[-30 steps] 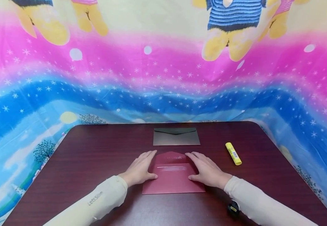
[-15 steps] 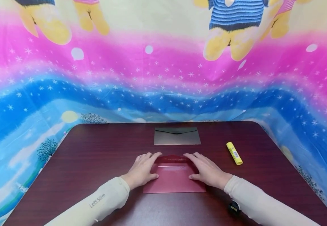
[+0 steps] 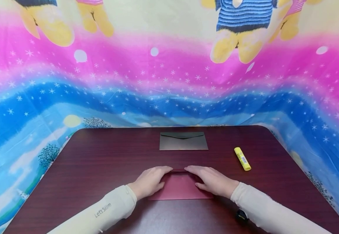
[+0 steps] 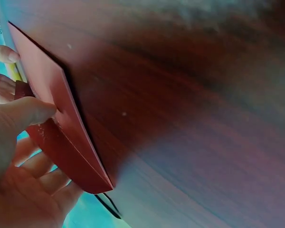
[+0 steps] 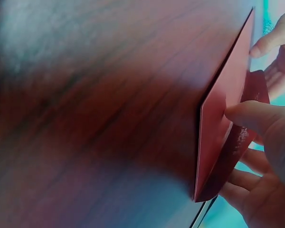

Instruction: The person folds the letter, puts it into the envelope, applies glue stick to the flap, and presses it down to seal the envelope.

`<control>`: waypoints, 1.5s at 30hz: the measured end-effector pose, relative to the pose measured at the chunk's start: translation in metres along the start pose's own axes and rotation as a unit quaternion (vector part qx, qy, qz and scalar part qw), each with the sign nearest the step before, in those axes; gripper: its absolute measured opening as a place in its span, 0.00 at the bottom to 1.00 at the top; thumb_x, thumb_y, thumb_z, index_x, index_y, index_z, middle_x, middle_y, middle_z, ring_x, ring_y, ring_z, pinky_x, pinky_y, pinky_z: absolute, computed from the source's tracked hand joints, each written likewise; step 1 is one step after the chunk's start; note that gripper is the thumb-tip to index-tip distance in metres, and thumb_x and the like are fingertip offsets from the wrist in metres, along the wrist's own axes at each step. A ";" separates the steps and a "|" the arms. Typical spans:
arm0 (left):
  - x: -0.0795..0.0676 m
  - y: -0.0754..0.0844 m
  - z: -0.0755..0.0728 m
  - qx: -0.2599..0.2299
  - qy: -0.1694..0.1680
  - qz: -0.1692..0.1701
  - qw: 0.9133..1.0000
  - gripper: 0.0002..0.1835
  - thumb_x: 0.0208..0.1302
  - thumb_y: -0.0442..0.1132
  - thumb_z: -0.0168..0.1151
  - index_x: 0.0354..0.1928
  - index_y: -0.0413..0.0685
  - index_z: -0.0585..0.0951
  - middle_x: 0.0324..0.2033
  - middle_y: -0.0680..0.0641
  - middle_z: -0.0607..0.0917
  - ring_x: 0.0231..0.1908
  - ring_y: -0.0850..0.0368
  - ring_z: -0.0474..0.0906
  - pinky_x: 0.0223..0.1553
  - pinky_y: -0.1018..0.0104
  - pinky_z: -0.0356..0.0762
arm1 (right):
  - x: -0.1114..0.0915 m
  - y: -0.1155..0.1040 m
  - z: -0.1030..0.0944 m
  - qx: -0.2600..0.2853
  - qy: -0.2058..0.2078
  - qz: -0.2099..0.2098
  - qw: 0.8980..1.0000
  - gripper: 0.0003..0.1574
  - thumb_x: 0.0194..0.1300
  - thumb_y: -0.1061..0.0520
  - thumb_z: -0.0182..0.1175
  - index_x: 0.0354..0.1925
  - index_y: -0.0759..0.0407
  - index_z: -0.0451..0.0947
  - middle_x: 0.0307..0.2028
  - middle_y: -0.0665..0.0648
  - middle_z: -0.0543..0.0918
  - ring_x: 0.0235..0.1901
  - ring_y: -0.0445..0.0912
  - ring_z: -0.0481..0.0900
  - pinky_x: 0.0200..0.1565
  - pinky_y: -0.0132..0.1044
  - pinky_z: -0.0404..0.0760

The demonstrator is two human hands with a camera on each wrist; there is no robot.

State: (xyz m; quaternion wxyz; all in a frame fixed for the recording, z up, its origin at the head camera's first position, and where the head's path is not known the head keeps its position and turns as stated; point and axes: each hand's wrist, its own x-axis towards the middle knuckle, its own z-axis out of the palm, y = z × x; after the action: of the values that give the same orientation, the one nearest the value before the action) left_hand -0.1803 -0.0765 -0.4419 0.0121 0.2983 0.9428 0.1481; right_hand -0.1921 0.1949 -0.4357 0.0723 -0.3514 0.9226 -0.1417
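A red envelope [image 3: 181,189] lies on the dark table between both hands. Its flap [image 4: 72,159] stands raised at a steep angle along the far side. My left hand [image 3: 147,182] holds the envelope's left part, the thumb pressing on its body and the fingers bent behind the flap. On the right part my right hand [image 3: 216,180] holds it likewise; the right wrist view shows the thumb on the envelope body [image 5: 216,126] and the fingers behind the flap. In the head view the hands cover both side edges of the envelope.
Farther back lies a dark grey envelope [image 3: 184,142] with its flap down. A yellow glue stick [image 3: 242,159] lies to the right of the hands. Behind the table [image 3: 105,152] hangs a patterned cloth [image 3: 169,78].
The red envelope's flap has gone from lying back flat to standing up, tipped toward the body. Both hands' fingers have come nearer together and closer to the wearer with it.
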 end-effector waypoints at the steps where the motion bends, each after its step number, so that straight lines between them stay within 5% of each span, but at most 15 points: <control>1: 0.000 0.001 0.000 0.007 -0.006 -0.001 1.000 0.26 0.65 0.33 0.66 0.65 0.45 0.77 0.62 0.46 0.82 0.64 0.50 0.79 0.63 0.53 0.78 | 0.000 -0.001 0.000 -0.010 -0.004 -0.002 1.000 0.36 0.67 0.57 0.67 0.70 0.55 0.70 0.68 0.56 0.76 0.68 0.52 0.75 0.64 0.50 0.77; 15: -0.007 0.018 0.003 0.174 -0.044 0.021 0.984 0.23 0.73 0.37 0.52 0.68 0.48 0.77 0.67 0.45 0.78 0.66 0.47 0.77 0.62 0.57 0.79 | -0.006 -0.019 0.011 -0.187 0.011 -0.028 0.982 0.27 0.71 0.60 0.57 0.67 0.55 0.75 0.67 0.62 0.78 0.66 0.59 0.77 0.51 0.53 0.86; 25: -0.002 0.037 -0.006 0.126 -0.103 -0.003 0.987 0.38 0.73 0.61 0.53 0.73 0.42 0.68 0.75 0.42 0.67 0.75 0.46 0.63 0.74 0.57 0.65 | -0.005 -0.022 0.011 -0.185 0.008 -0.016 0.983 0.27 0.71 0.59 0.56 0.67 0.56 0.76 0.66 0.61 0.78 0.65 0.58 0.77 0.50 0.55 0.86; 34: 0.009 0.056 0.009 0.134 -0.143 -0.008 0.981 0.46 0.72 0.71 0.42 0.79 0.48 0.57 0.80 0.49 0.55 0.80 0.53 0.53 0.78 0.60 0.56 | -0.005 -0.021 0.012 -0.185 0.021 -0.022 0.982 0.28 0.69 0.60 0.58 0.66 0.57 0.76 0.64 0.62 0.80 0.63 0.59 0.79 0.50 0.52 0.86; 45: 0.004 0.039 0.016 0.129 -0.139 0.007 0.982 0.48 0.70 0.75 0.38 0.80 0.49 0.53 0.81 0.50 0.53 0.80 0.54 0.51 0.79 0.57 0.54 | -0.003 -0.020 0.012 -0.164 0.014 0.002 0.986 0.27 0.70 0.58 0.58 0.66 0.55 0.77 0.66 0.61 0.79 0.65 0.58 0.78 0.53 0.54 0.85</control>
State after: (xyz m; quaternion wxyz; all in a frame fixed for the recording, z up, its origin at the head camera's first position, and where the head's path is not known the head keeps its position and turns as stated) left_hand -0.1599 -0.0391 -0.4455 0.1038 0.3219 0.9409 -0.0175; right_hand -0.1743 0.1799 -0.4402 0.0009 -0.3545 0.9350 0.0065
